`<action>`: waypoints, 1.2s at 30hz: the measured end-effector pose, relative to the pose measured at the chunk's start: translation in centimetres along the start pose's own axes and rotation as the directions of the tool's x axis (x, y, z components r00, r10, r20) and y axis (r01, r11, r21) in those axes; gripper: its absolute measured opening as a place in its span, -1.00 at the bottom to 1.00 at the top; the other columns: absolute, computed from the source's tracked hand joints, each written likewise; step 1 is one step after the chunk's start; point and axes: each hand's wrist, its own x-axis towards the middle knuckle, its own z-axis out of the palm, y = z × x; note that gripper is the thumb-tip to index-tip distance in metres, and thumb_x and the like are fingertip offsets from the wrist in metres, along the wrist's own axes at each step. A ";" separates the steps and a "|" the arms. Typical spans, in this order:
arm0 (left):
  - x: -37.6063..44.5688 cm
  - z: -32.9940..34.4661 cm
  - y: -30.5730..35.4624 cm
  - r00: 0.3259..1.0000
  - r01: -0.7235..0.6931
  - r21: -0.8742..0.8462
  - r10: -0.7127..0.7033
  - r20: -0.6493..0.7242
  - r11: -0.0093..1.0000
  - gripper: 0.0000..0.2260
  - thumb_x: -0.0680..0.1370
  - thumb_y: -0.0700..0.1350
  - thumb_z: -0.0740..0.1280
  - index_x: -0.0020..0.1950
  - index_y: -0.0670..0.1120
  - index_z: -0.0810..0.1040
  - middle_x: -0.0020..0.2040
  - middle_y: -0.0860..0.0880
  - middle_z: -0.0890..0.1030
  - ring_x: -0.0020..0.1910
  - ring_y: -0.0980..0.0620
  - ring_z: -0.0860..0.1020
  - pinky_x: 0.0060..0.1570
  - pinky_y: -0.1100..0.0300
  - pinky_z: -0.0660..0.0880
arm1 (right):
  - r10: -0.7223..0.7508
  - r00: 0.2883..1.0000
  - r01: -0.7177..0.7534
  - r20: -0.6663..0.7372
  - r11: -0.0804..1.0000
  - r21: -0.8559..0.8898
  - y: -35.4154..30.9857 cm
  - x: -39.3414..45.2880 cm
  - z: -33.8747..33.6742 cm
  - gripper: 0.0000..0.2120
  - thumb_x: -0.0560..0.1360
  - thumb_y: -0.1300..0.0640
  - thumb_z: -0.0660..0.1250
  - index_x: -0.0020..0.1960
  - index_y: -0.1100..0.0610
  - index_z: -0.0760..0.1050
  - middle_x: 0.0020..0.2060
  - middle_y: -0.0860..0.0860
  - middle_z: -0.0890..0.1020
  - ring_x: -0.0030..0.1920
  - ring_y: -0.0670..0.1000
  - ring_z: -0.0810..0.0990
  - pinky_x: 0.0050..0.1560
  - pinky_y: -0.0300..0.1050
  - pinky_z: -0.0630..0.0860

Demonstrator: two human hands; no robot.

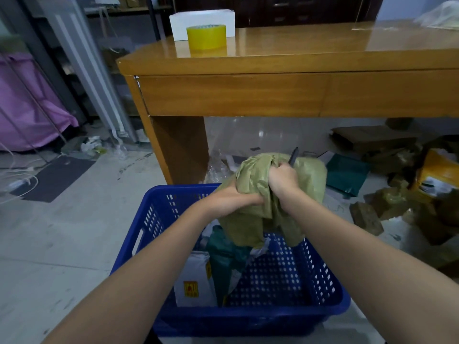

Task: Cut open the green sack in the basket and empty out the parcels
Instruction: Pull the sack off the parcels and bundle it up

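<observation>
A blue plastic basket (154,219) stands on the floor in front of me. Above its far side I hold the green woven sack (310,177) bunched up, its loose end hanging down into the basket. My left hand (233,197) grips the sack's left side. My right hand (283,177) clutches the top of the sack together with a dark knife (293,155), which sticks up past my fist. Inside the basket lie a white parcel (193,279) with a yellow label and a dark green parcel (226,256).
A wooden table (273,93) stands right behind the basket, with a yellow tape roll (206,37) and a white box (202,17) on top. Cardboard boxes and a teal bag (346,173) clutter the floor at right. A purple cover (29,108) and cables lie at left.
</observation>
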 end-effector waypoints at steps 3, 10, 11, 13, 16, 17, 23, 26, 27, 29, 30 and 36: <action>1.8 0.1 -1.7 0.989 0.043 0.296 0.002 -0.150 0.954 -0.43 0.29 0.08 0.44 0.28 0.05 0.44 0.12 0.00 0.57 0.04 0.01 0.56 0.03 0.10 0.55 | 0.161 0.945 -0.184 0.283 0.981 0.055 -0.3 -1.1 0.5 -0.53 0.45 -0.07 0.19 0.28 0.11 0.50 0.17 0.15 0.62 0.09 0.18 0.61 0.15 0.06 0.57; 0.8 -1.8 -2.5 0.860 0.039 0.070 0.002 -0.510 0.997 -0.78 0.50 -0.20 0.24 0.05 -0.11 0.63 0.01 -0.14 0.64 0.00 -0.17 0.58 0.06 -0.02 0.56 | -0.172 0.982 0.187 0.074 0.906 -0.380 -0.5 -0.5 -1.9 -0.53 0.46 -0.15 0.22 0.23 0.12 0.54 0.29 0.16 0.51 0.29 0.20 0.44 0.26 0.09 0.36; 0.7 -2.2 -2.6 0.865 -0.012 -0.025 -0.002 -0.502 1.000 -0.79 0.51 -0.22 0.25 0.05 -0.06 0.63 0.02 -0.13 0.65 0.02 -0.16 0.59 0.09 -0.05 0.56 | -0.245 0.969 0.203 0.013 0.773 -0.601 -0.4 -0.5 -2.2 -0.46 0.47 -0.18 0.21 0.30 0.14 0.49 0.35 0.17 0.43 0.37 0.22 0.35 0.32 0.12 0.29; 0.1 -2.2 -2.0 0.892 -0.121 -0.311 -0.034 -0.450 0.943 -0.76 0.54 -0.31 0.24 0.07 -0.03 0.61 0.06 -0.17 0.65 0.04 -0.17 0.61 0.07 -0.06 0.58 | -0.214 0.975 0.195 0.059 0.702 -0.685 0.0 -0.6 -2.5 -0.35 0.48 -0.28 0.19 0.40 0.13 0.40 0.41 0.18 0.33 0.41 0.24 0.27 0.35 0.13 0.25; -0.2 -0.7 -0.6 0.934 -0.186 -0.679 -0.087 -0.347 0.710 -0.73 0.59 -0.34 0.21 0.25 -0.17 0.54 0.09 -0.22 0.63 -0.03 -0.12 0.63 -0.19 0.09 0.64 | 0.026 0.967 0.062 0.255 0.942 -0.331 0.5 -0.8 -0.8 -0.15 0.43 -0.44 0.11 0.53 0.10 0.26 0.52 0.13 0.22 0.43 0.23 0.33 0.36 0.04 0.31; -0.1 -0.2 -0.2 0.941 -0.166 -0.759 -0.128 -0.312 0.629 -0.74 0.61 -0.30 0.20 0.27 -0.18 0.53 0.06 -0.21 0.63 -0.06 -0.12 0.63 -0.26 0.10 0.64 | 0.061 0.959 -0.005 0.276 0.980 -0.200 0.6 -0.9 -0.1 -0.07 0.36 -0.50 0.12 0.54 0.07 0.26 0.52 0.10 0.26 0.43 0.21 0.35 0.39 0.09 0.32; -0.2 0.7 0.0 0.953 -0.011 -0.881 -0.261 -0.151 0.472 -0.67 0.65 -0.12 0.06 0.09 -0.20 0.59 0.06 -0.24 0.63 -0.02 -0.20 0.59 0.04 -0.08 0.52 | 0.103 0.958 -0.114 0.266 0.993 0.029 1.1 0.2 0.4 0.29 -0.11 -0.66 0.30 0.48 0.00 0.33 0.39 0.00 0.48 0.35 0.19 0.46 0.33 0.21 0.42; -0.2 1.0 -0.4 0.962 -0.031 -0.902 -0.231 -0.143 0.430 -0.65 0.67 -0.07 0.04 0.11 -0.18 0.58 0.19 -0.25 0.59 0.18 -0.22 0.56 0.16 -0.14 0.47 | 0.101 0.975 -0.091 0.199 0.994 -0.063 1.4 1.6 -0.8 0.41 -0.23 -0.70 0.27 0.47 0.03 0.34 0.42 0.05 0.46 0.43 0.20 0.38 0.37 0.24 0.36; -0.5 0.9 -0.4 0.961 -0.043 -0.912 -0.232 -0.149 0.409 -0.65 0.68 -0.05 0.04 0.15 -0.18 0.57 0.22 -0.24 0.58 0.20 -0.22 0.55 0.16 -0.15 0.47 | 0.087 0.979 -0.080 0.184 0.996 -0.045 1.3 1.5 -1.3 0.38 -0.21 -0.69 0.29 0.45 0.06 0.37 0.38 0.07 0.50 0.40 0.20 0.42 0.36 0.23 0.39; -0.9 0.7 -0.4 0.961 -0.058 -0.932 -0.234 -0.149 0.357 -0.65 0.67 -0.04 0.05 0.20 -0.17 0.56 0.24 -0.25 0.58 0.19 -0.21 0.56 0.14 -0.15 0.49 | 0.058 0.984 -0.060 0.166 0.998 0.009 0.7 1.0 -2.4 0.25 -0.12 -0.63 0.36 0.36 0.14 0.46 0.25 0.10 0.60 0.23 0.20 0.57 0.27 0.18 0.50; -1.1 0.8 -0.5 0.961 -0.055 -0.936 -0.235 -0.144 0.349 -0.64 0.68 -0.04 0.05 0.21 -0.17 0.56 0.24 -0.24 0.58 0.15 -0.20 0.58 0.09 -0.13 0.52 | 0.044 0.985 -0.050 0.166 0.998 0.031 0.5 0.8 -2.9 0.16 -0.06 -0.58 0.40 0.31 0.18 0.51 0.18 0.11 0.64 0.14 0.18 0.63 0.22 0.14 0.54; -4.1 3.7 -1.0 0.960 -0.063 -0.952 -0.242 -0.140 0.300 -0.62 0.67 0.06 0.08 0.29 -0.11 0.53 -0.02 -0.22 0.70 -0.12 -0.17 0.69 -0.20 0.06 0.63 | 0.030 0.958 -0.107 0.285 0.960 0.258 2.2 -1.0 -3.5 -0.24 0.24 -0.31 0.52 0.20 0.23 0.57 0.00 0.11 0.72 -0.01 0.11 0.71 0.10 0.09 0.63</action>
